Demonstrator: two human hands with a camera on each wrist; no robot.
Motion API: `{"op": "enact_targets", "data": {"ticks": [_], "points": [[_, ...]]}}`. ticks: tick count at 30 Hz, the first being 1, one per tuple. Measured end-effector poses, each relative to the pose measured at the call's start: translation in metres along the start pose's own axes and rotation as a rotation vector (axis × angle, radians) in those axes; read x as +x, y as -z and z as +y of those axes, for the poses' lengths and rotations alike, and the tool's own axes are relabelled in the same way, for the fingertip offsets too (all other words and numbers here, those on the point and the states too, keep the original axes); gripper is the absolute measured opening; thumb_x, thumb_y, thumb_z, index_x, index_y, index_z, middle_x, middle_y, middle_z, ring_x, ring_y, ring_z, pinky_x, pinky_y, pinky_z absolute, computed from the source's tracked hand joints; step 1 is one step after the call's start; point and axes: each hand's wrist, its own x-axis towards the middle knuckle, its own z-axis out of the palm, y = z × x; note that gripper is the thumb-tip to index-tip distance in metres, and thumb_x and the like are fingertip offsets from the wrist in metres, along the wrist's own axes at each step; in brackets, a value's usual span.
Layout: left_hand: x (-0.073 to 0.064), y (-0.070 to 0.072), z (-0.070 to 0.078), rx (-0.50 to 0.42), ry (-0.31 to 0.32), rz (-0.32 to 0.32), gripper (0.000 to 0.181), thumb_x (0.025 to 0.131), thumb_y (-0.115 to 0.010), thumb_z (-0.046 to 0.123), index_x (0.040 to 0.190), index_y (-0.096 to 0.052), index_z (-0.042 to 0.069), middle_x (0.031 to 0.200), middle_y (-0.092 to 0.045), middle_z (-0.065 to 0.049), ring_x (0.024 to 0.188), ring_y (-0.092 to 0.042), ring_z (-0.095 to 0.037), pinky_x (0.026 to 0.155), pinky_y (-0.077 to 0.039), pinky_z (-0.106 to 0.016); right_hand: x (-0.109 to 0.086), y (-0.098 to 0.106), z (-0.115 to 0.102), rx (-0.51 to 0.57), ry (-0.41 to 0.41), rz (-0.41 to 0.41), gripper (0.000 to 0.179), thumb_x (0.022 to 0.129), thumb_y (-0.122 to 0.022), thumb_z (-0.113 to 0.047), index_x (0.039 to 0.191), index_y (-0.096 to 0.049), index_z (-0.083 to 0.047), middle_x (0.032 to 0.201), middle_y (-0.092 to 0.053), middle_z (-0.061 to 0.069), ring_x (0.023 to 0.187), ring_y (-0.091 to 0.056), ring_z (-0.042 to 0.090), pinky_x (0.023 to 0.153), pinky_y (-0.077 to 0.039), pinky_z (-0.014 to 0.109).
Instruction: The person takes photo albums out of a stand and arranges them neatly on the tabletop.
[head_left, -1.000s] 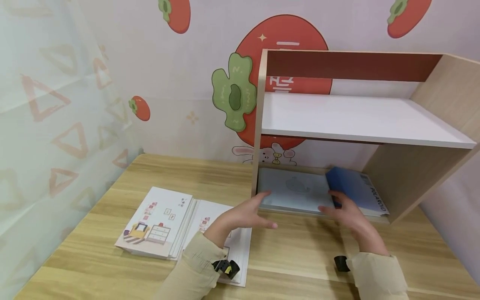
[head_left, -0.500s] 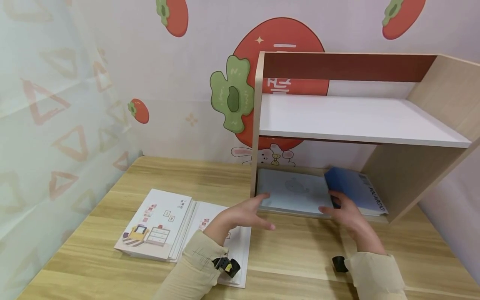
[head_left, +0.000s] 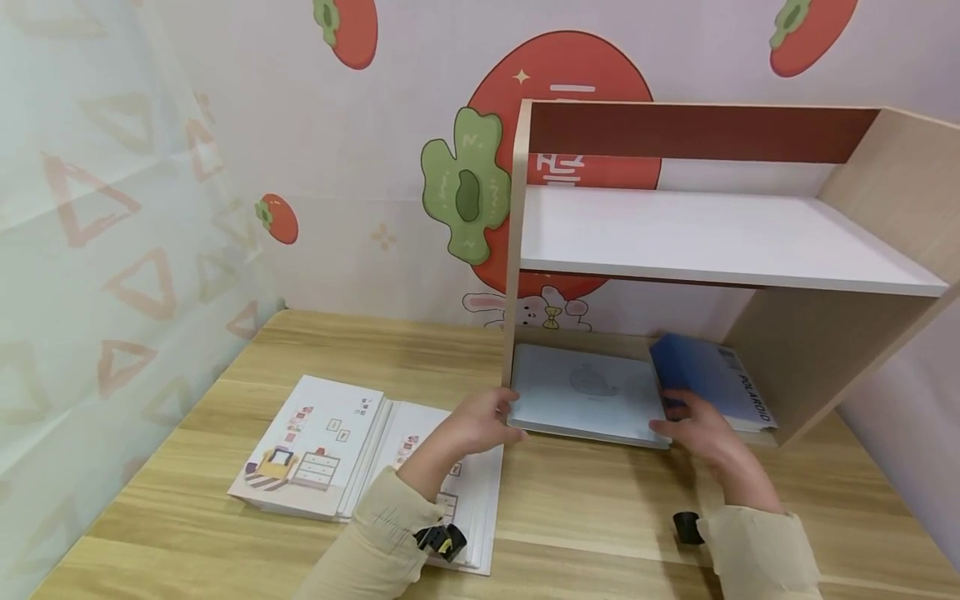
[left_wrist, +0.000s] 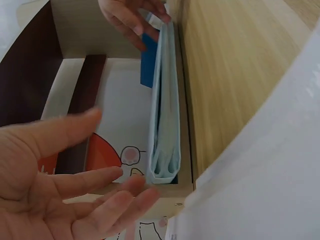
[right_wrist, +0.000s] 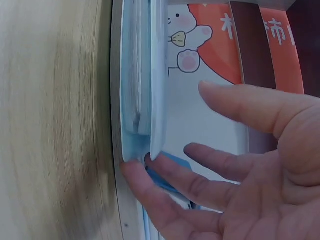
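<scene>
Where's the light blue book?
In the head view, the light blue book lies at the bottom left of the shelf unit, just left of the POLAROID book, between the left hand and right hand.

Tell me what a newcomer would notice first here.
Probably the big red fruit printed on the backdrop, partly hidden behind the shelf unit. Next, the pale blue book in the lower compartment, just left of the darker blue POLAROID one. Then perhaps the white illustrated books on the wooden table, left of the shelf unit.

Pale-blue book (head_left: 577,396) between 2 hands (head_left: 478,422) (head_left: 702,427)
</scene>
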Motion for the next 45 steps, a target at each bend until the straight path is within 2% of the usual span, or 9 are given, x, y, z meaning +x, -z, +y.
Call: {"op": "enact_targets", "data": {"ticks": [6, 13, 18, 22, 25, 31, 35, 42, 45], "points": [[0.002, -0.001, -0.002, 0.02, 0.019, 0.054, 0.055, 0.083, -0.078, 0.011, 0.131, -0.058, -0.007, 0.119, -0.065, -0.023, 0.112, -0.061, -0.037, 0.087, -0.055, -0.047, 0.002, 0.0, 0.001, -0.002, -0.019, 0.003, 0.074, 0.098, -0.059, -0.016, 0.149, -0.017, 0.016, 0.14, -0.038, 0.044, 0.1, -0.064, 0.032, 0.075, -0.054, 0.036], [0.001, -0.005, -0.004, -0.065, 0.053, 0.039, 0.056, 0.084, -0.076, 0.007, 0.132, -0.054, -0.011, 0.124, -0.063, -0.028, 0.118, -0.061, -0.037, 0.094, -0.054, -0.048, 0.002, -0.004, 0.001, 0.033, 0.01, 0.009, 0.073, 0.096, -0.06, -0.01, 0.15, -0.017, 0.014, 0.144, -0.028, 0.046, 0.061, -0.053, 0.014, 0.062, -0.049, 0.029], [0.002, -0.007, -0.003, -0.062, 0.074, 0.038, 0.055, 0.085, -0.076, 0.01, 0.132, -0.055, -0.009, 0.12, -0.065, -0.025, 0.112, -0.063, -0.035, 0.09, -0.055, -0.048, 0.002, -0.003, 0.003, 0.024, 0.009, 0.009, 0.073, 0.098, -0.058, -0.01, 0.15, -0.014, 0.018, 0.14, -0.032, 0.048, 0.071, -0.054, 0.018, 0.066, -0.049, 0.03], [0.002, -0.007, -0.003, -0.04, 0.074, 0.034, 0.055, 0.084, -0.077, 0.009, 0.132, -0.056, -0.009, 0.113, -0.067, -0.022, 0.102, -0.064, -0.03, 0.084, -0.055, -0.045, 0.003, -0.001, 0.006, 0.022, -0.003, -0.022, 0.071, 0.103, -0.05, -0.014, 0.147, -0.009, 0.024, 0.143, -0.027, 0.05, 0.1, -0.057, 0.035, 0.073, -0.05, 0.028], [0.004, -0.007, -0.003, 0.011, 0.063, 0.034, 0.053, 0.083, -0.076, 0.006, 0.13, -0.057, -0.009, 0.107, -0.068, -0.02, 0.094, -0.063, -0.025, 0.081, -0.055, -0.041, 0.004, -0.001, 0.01, 0.021, -0.004, -0.05, 0.069, 0.105, -0.048, -0.016, 0.145, -0.011, 0.026, 0.146, -0.021, 0.05, 0.11, -0.052, 0.036, 0.073, -0.049, 0.025], [0.006, -0.007, -0.003, 0.061, 0.078, 0.046, 0.046, 0.084, -0.075, 0.004, 0.126, -0.061, -0.008, 0.109, -0.068, -0.022, 0.097, -0.065, -0.028, 0.082, -0.056, -0.043, 0.006, -0.002, 0.013, 0.08, -0.015, -0.101, 0.069, 0.104, -0.047, -0.013, 0.145, -0.008, 0.027, 0.148, -0.018, 0.049, 0.092, -0.05, 0.018, 0.068, -0.044, 0.024], [0.006, -0.008, -0.004, 0.039, 0.089, 0.049, 0.045, 0.085, -0.075, 0.005, 0.126, -0.061, -0.008, 0.109, -0.068, -0.022, 0.097, -0.066, -0.029, 0.082, -0.056, -0.043, 0.002, -0.001, 0.011, 0.139, -0.035, -0.13, 0.071, 0.103, -0.047, -0.011, 0.146, -0.002, 0.025, 0.146, -0.017, 0.047, 0.091, -0.047, 0.017, 0.068, -0.043, 0.024], [0.005, -0.009, -0.006, -0.041, 0.111, 0.056, 0.048, 0.087, -0.074, 0.009, 0.131, -0.059, -0.003, 0.095, -0.069, -0.013, 0.084, -0.062, -0.022, 0.07, -0.051, -0.034, 0.001, 0.004, 0.02, 0.188, -0.062, -0.133, 0.074, 0.101, -0.051, -0.011, 0.15, -0.002, 0.015, 0.138, -0.018, 0.039, 0.063, -0.036, 0.011, 0.061, -0.038, 0.024], [0.004, -0.01, -0.007, -0.075, 0.107, 0.053, 0.05, 0.088, -0.073, 0.009, 0.133, -0.057, -0.004, 0.086, -0.069, -0.01, 0.079, -0.065, -0.023, 0.068, -0.047, -0.031, 0.003, 0.004, 0.025, 0.19, -0.066, -0.127, 0.074, 0.101, -0.052, -0.012, 0.151, -0.004, 0.013, 0.142, -0.016, 0.04, 0.065, -0.036, 0.011, 0.062, -0.039, 0.024]]}}
